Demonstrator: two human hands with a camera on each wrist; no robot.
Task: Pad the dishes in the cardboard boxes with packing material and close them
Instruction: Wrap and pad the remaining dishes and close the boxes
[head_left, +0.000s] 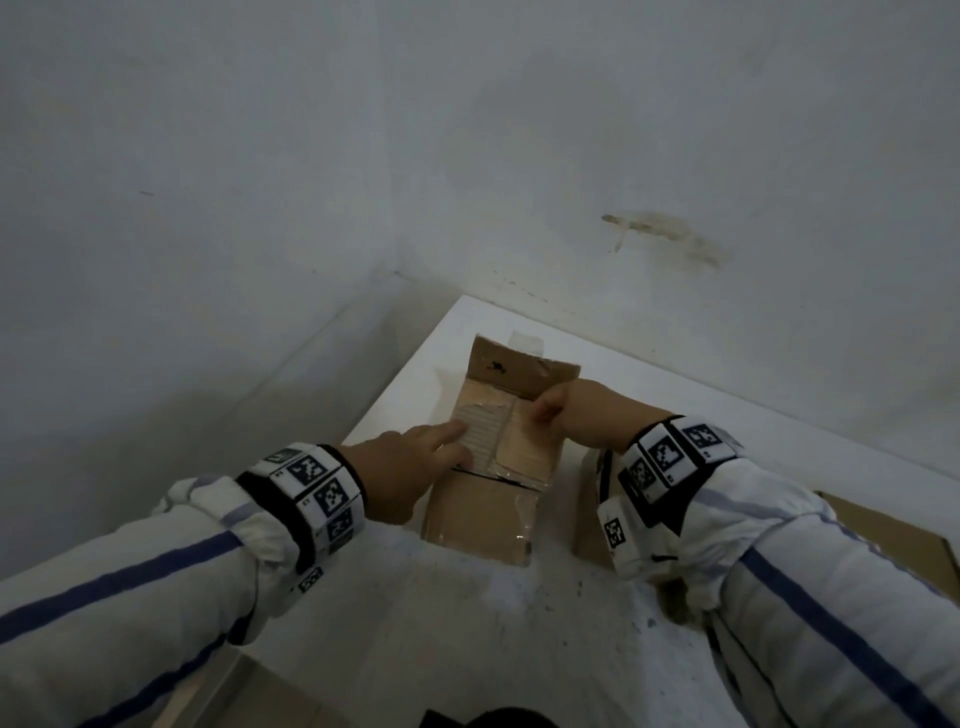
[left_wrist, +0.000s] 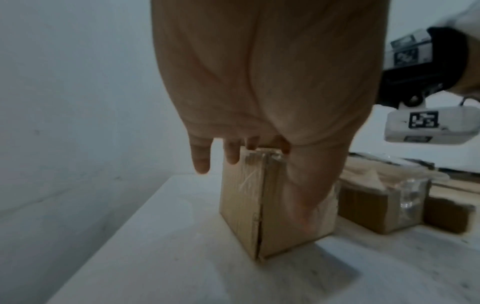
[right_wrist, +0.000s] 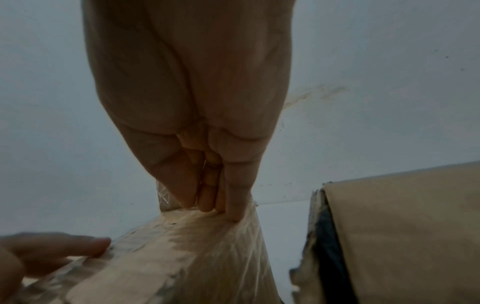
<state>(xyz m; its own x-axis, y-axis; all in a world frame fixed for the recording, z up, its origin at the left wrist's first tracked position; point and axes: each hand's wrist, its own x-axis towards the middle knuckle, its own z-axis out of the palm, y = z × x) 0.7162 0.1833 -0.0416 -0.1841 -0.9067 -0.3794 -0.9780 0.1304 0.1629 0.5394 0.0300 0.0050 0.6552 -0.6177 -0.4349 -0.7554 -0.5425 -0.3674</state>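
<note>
Left hand (head_left: 400, 467): grip apart, fingers straight, fingertips pressing flat on the left top flap of the small brown cardboard box (head_left: 488, 499); in the left wrist view thumb lying down the box's side, little finger hanging free off the edge.
Box place: on the white counter (head_left: 519, 649), towards its far left corner, near the left edge, upright.
Box top: two inner flaps folded down and meeting at a seam; far flap (head_left: 519, 371) standing up with a scrap of clear tape at its tip; near flap hard to make out.
Right hand (head_left: 561, 410): grip together, fingers bunched and pressing down on the right top flap beside the far flap; no pinch plainly visible, so judged as pressing rather than holding.
Second brown cardboard box (left_wrist: 384, 205): just right of the first, nearer the right edge, with clear crinkled plastic at its top; open or closed not readable.
Progress: first box apparently filled and partly closed; outer flaps not yet down, no sealing visible; second box probably left to finish.
Hidden: dishes and padding inside the first box; second box largely covered by the right sleeve in the head view; flat cardboard at far right cut off.
</note>
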